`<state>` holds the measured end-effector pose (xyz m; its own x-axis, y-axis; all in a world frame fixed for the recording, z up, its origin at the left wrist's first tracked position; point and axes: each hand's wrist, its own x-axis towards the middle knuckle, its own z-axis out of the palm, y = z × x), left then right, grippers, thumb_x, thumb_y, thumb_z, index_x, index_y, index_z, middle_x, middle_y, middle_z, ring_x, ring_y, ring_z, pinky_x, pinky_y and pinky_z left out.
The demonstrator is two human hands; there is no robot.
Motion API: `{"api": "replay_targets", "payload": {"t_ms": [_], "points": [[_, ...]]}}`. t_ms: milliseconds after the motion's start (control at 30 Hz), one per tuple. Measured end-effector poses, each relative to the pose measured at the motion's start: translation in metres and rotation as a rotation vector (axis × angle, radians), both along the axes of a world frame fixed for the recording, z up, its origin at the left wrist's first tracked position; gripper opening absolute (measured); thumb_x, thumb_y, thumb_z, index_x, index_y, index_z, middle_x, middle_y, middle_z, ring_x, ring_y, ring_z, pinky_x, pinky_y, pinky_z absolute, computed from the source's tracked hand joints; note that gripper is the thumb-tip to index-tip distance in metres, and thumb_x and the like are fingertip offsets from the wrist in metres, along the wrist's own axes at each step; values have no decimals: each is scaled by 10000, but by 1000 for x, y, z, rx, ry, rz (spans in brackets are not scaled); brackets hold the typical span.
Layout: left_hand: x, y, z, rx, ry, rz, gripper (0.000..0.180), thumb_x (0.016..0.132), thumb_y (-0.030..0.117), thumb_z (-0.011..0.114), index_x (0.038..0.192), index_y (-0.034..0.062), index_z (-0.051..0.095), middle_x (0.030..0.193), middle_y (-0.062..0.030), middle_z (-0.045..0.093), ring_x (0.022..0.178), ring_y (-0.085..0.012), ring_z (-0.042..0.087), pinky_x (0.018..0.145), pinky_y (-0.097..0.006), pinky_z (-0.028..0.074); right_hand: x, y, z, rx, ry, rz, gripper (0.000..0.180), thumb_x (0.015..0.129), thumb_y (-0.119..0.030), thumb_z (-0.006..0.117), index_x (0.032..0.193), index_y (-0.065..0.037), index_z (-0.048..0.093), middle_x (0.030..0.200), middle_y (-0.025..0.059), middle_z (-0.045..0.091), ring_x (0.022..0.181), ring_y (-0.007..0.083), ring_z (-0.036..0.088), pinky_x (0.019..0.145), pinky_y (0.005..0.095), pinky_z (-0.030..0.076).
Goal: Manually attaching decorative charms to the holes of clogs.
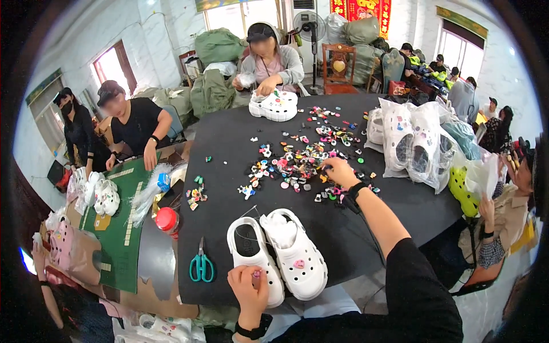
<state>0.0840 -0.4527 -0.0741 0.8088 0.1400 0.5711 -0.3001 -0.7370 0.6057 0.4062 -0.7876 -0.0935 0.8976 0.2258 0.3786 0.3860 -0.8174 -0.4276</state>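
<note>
Two white clogs (297, 254) stand side by side at the table's near edge, joined by a thin loop of cord. The right clog carries a pink charm on its toe and has white stuffing inside. My left hand (249, 291) lies against the left clog's toe, its fingers closed about a small pink shoe charm (256, 275). Whether that charm is fixed in the clog I cannot tell. Farther off, my right hand (341, 173) reaches into a spread pile of colourful shoe charms (291, 163), fingertips pinched together. What they hold is too small to make out.
Teal-handled scissors (201, 267) lie left of the clogs, near a red-lidded jar (167, 220). Bagged white clogs (410, 140) are heaped at the right. Across the black table (223, 148), a person handles another white clog (273, 106). Other people work on both sides.
</note>
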Motion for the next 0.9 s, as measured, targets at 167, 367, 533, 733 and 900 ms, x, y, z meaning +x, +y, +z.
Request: {"api": "replay_targets", "payload": {"t_ms": [167, 367, 533, 733, 900], "points": [[0, 2, 2, -24, 7, 0, 149, 764, 53, 674, 885, 53, 587, 911, -115, 512, 926, -300, 481, 818, -398, 381, -9, -25, 11, 270, -54, 15, 224, 775, -187, 742, 989, -121, 726, 1052, 102, 678, 977, 270, 644, 836, 369, 511], [-1, 3, -1, -1, 12, 9, 154, 766, 47, 668, 892, 46, 579, 914, -119, 506, 916, -298, 478, 809, -394, 382, -44, -7, 37, 508, 120, 43, 189, 831, -90, 710, 1018, -74, 732, 973, 77, 700, 896, 166, 666, 755, 297, 521], [1, -2, 2, 8, 6, -10, 157, 771, 44, 665, 899, 43, 574, 925, -121, 501, 924, -295, 475, 813, -395, 382, -55, 0, 28, 583, -115, 131, 149, 799, -97, 765, 921, -40, 703, 939, 50, 669, 836, 144, 653, 683, 266, 515], [-1, -1, -1, -2, 31, -5, 170, 788, 43, 661, 927, 42, 563, 963, -123, 486, 956, -296, 467, 843, -394, 378, -92, 27, 66, 561, -204, 163, 299, 809, -22, 725, 1072, -71, 594, 945, 39, 619, 829, 128, 644, 681, 282, 513], [-2, -1, -5, -37, 21, 13, 181, 788, 82, 681, 935, 54, 579, 965, -126, 506, 947, -308, 467, 844, -421, 362, -98, 27, 74, 409, -194, 285, 307, 790, -36, 734, 1079, -77, 638, 914, 37, 575, 775, 146, 603, 691, 284, 505]]}}
